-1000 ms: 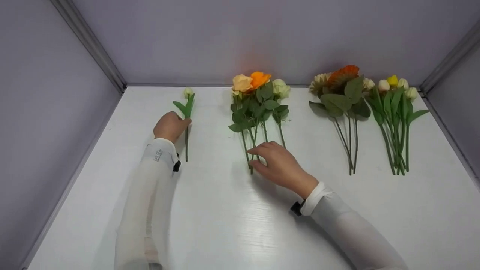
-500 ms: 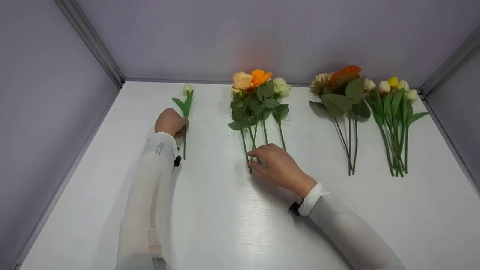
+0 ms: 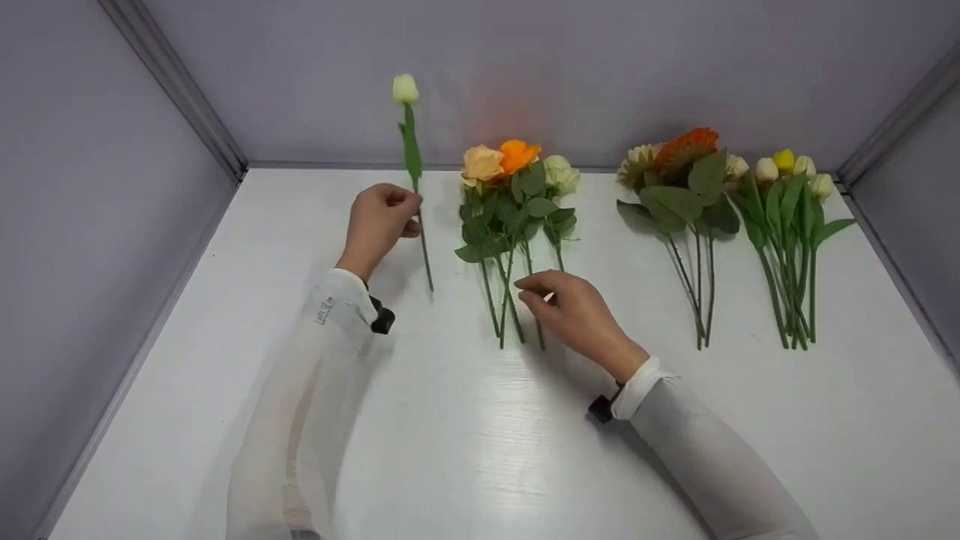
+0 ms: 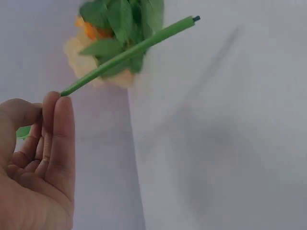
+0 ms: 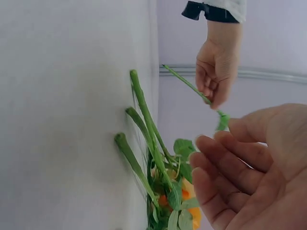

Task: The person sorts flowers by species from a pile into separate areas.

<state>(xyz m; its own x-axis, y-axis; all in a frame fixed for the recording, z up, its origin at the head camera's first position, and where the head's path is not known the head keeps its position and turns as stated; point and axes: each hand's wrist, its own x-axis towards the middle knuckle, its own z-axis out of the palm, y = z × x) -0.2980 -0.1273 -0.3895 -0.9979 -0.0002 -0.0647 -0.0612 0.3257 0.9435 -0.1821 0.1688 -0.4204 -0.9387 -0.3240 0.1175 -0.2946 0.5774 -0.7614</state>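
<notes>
A pale green-white tulip [image 3: 405,89] stands raised off the table at the left, its bloom up against the back wall. My left hand [image 3: 377,225] pinches its stem between thumb and fingertips. In the left wrist view the lower stem [image 4: 129,55] sticks out past the fingertips. My right hand [image 3: 581,315] hovers by the lower stems of a bunch of roses [image 3: 499,217], orange, peach and pale green. Its fingers are loosely bent with nothing between them, as the right wrist view shows, and rose stems [image 5: 139,96] lie apart from them.
Right of the roses lie an orange gerbera-like flower [image 3: 688,150] with pale blooms and dark leaves, and a bunch of tulips [image 3: 795,210], white and yellow. All rest on the white table [image 3: 450,450], heads toward the grey back wall [image 3: 570,67].
My left hand has lifted the tulip off the table and moved it up and to the right. My right hand has drawn slightly right and back from the rose stems.
</notes>
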